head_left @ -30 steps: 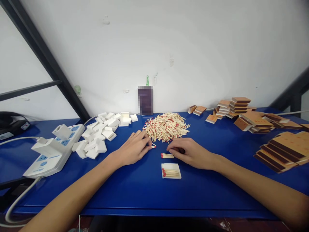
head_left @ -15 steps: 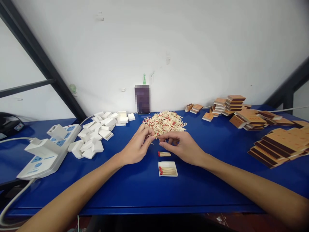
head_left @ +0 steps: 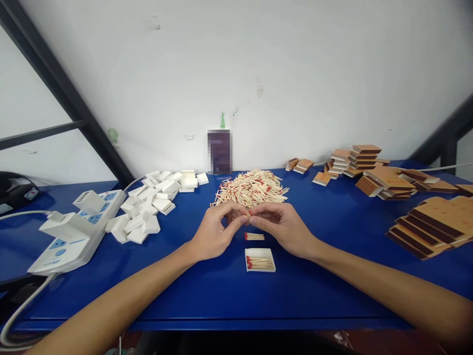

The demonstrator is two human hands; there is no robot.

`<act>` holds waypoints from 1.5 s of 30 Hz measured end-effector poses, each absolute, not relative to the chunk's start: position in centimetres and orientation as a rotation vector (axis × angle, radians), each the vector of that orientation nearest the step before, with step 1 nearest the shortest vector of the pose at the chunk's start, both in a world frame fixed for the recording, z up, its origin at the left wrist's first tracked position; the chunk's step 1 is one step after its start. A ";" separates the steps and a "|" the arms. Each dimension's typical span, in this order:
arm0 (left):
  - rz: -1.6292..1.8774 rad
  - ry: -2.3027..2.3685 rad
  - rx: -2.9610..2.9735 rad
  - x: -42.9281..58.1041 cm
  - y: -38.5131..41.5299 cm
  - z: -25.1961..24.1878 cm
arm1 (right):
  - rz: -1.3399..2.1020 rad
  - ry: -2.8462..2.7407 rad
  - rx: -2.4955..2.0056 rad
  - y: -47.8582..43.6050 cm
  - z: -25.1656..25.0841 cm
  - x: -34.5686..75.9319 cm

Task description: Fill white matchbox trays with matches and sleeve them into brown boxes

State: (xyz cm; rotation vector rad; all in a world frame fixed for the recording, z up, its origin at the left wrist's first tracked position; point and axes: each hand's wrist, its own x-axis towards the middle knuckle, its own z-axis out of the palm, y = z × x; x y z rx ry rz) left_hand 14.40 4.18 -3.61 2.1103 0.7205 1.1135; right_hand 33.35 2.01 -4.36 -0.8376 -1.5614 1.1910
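Observation:
My left hand (head_left: 221, 228) and my right hand (head_left: 284, 228) meet fingertip to fingertip just in front of a heap of red-tipped matches (head_left: 254, 186). Both are closed in a pinch on a few matches (head_left: 248, 215), mostly hidden by the fingers. Below the hands a small row of matches (head_left: 254, 236) lies on the blue table, red heads to the left. Nearer to me sits an open white matchbox tray (head_left: 273, 260), partly filled with matches whose heads also point left.
White matchbox trays (head_left: 148, 202) are piled on the left, beside a white power strip (head_left: 88, 241) with plugs and cables. Brown matchbox sleeves (head_left: 436, 222) lie in stacks on the right. A blurred dark phone-like rectangle (head_left: 219, 153) leans against the wall.
My right hand's fingertips have closed in to meet the left hand's. The left hand has moved slightly right and nearer to me. The view has shifted a little.

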 end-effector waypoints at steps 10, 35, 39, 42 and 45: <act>1.065 0.892 2.333 13.1 5.3 -3.0 | 0.857 -1.868 -1.039 2.2 -4.0 34.2; 0.659 0.923 2.849 9.2 8.8 -4.3 | 0.485 -2.340 -1.083 2.7 -4.6 35.9; 0.522 0.932 3.006 9.4 8.7 -4.1 | 0.474 -2.317 -1.096 2.7 -4.6 35.9; 0.495 0.938 3.029 9.6 8.8 -4.1 | 0.450 -2.312 -1.122 2.7 -4.6 35.9; 0.494 0.921 3.022 9.6 8.8 -4.1 | 0.414 -2.334 -1.123 2.7 -4.5 36.1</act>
